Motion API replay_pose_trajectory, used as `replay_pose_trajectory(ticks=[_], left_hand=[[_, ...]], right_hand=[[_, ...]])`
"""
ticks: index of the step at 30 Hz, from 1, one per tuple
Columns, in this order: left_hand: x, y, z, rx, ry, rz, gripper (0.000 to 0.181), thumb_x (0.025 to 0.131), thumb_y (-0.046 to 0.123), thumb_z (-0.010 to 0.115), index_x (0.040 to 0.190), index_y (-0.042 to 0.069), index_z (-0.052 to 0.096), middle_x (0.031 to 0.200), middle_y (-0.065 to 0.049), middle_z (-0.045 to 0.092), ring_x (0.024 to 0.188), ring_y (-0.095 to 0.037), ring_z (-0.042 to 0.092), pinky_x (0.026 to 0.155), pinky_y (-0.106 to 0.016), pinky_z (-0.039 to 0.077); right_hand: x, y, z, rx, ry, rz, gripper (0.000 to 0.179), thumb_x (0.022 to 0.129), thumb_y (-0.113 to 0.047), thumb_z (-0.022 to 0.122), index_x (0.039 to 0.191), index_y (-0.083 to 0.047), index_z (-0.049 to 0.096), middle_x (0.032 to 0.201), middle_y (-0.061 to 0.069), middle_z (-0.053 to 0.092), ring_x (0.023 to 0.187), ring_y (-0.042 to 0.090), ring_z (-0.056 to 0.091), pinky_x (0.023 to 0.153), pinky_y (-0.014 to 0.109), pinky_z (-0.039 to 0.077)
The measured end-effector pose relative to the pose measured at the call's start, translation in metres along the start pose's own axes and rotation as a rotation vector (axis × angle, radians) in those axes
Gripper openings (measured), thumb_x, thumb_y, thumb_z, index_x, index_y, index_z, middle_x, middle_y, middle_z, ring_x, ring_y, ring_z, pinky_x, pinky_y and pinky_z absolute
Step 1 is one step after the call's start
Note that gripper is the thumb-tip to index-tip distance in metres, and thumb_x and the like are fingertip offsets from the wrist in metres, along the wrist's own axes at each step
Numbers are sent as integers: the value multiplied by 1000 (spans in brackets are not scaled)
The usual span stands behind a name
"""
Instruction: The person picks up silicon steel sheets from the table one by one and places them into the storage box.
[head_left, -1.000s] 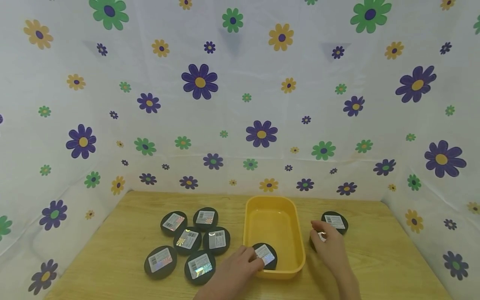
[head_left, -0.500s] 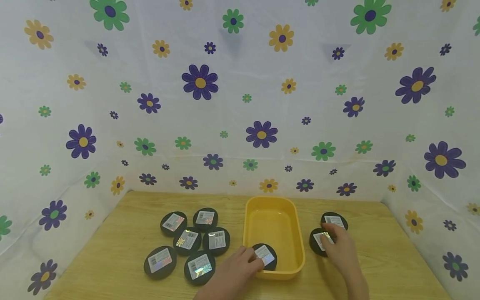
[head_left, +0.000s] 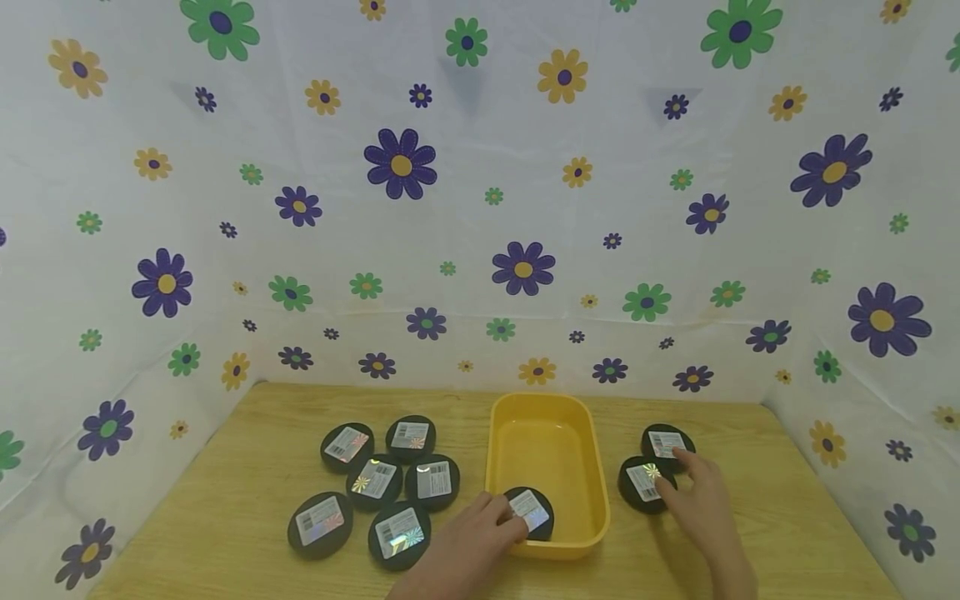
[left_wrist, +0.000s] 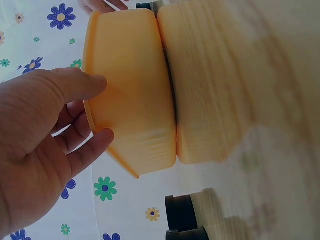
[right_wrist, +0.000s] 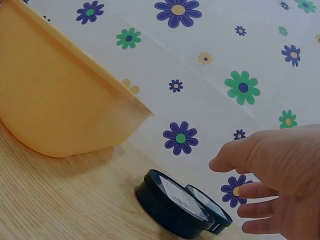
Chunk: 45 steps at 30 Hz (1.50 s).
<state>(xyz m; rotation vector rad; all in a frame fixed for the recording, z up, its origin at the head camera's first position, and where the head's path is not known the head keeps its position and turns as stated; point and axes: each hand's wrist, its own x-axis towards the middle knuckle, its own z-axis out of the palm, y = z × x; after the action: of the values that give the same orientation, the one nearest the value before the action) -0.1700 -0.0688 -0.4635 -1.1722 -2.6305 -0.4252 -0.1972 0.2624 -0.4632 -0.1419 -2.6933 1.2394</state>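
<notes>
My left hand [head_left: 480, 533] grips the near-left rim of a yellow plastic tray [head_left: 543, 406]; in the left wrist view the thumb [left_wrist: 90, 86] and a finger [left_wrist: 97, 145] lie against its outer wall. Inside the tray, right by these fingers, sits a round flat black tin [head_left: 542, 525] with a label on top. Right of the tray stand two similar tins, the nearer one [head_left: 632, 493] against the farther one [head_left: 651, 435]. My right hand [head_left: 701, 504] hovers beside this pair, fingers apart and holding nothing. In the right wrist view a gap shows between hand and tins [right_wrist: 175, 205].
On the left of the wooden table [head_left: 225, 475] lie several more labelled black tins [head_left: 378, 504], grouped close together. A white flower-print cloth [head_left: 465, 221] closes off the back and both sides.
My right hand has let go of the nearer tin, which now rests by the farther one, and has drawn back to the right. The left hand has stayed put.
</notes>
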Motion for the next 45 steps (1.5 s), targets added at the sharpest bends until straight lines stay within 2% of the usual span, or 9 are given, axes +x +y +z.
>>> replay_pose_trajectory(ticks=[4,10,17,20,26,30,45], left_hand=[[0,1,0,5,7,1,24,84,7,74,95,26,64,93,10,52,87,-7,47,75,-19,46],[1,2,-2,10,12,-2,23,84,8,74,94,25,64,93,10,53,87,-7,48,75,-19,45],[0,2,-2,11,23,1,22,84,8,74,93,25,64,92,10,53,86,-7,48,73,-18,45],[0,1,-1,6,25,3,22,84,8,74,94,25,64,92,10,53,86,-7,48,74,-18,45],[-1,0,0,33,55,28,23,83,9,75,93,25,63,92,9,53,87,-8,49,74,-18,45],[-1,0,1,27,52,26,23,83,9,75,94,26,63,92,10,53,87,-7,48,74,-18,45],[0,1,-1,-9,-17,-25,22,86,10,73,97,27,65,95,10,53,89,-7,48,75,-19,46]], right_hand=[[0,6,-5,4,-52,53,65,92,-14,64,144,11,35,143,40,30,125,54,38,98,65,38],[2,12,-8,-31,-75,49,68,90,-14,66,144,13,33,140,43,33,128,57,35,103,67,33],[3,12,-3,-51,-127,70,82,91,-21,68,148,13,20,138,44,32,128,61,33,105,69,30],[3,11,-1,-71,-140,65,89,88,-23,71,148,14,16,138,45,31,128,62,34,104,70,30],[3,8,3,-95,-188,53,106,81,-25,80,149,14,9,144,48,18,133,63,23,107,70,23],[3,6,6,-105,-189,57,114,76,-26,84,150,12,7,143,49,17,131,65,25,105,70,25],[4,6,16,-100,-167,45,111,74,-19,85,150,10,8,139,49,19,128,66,29,106,70,27]])
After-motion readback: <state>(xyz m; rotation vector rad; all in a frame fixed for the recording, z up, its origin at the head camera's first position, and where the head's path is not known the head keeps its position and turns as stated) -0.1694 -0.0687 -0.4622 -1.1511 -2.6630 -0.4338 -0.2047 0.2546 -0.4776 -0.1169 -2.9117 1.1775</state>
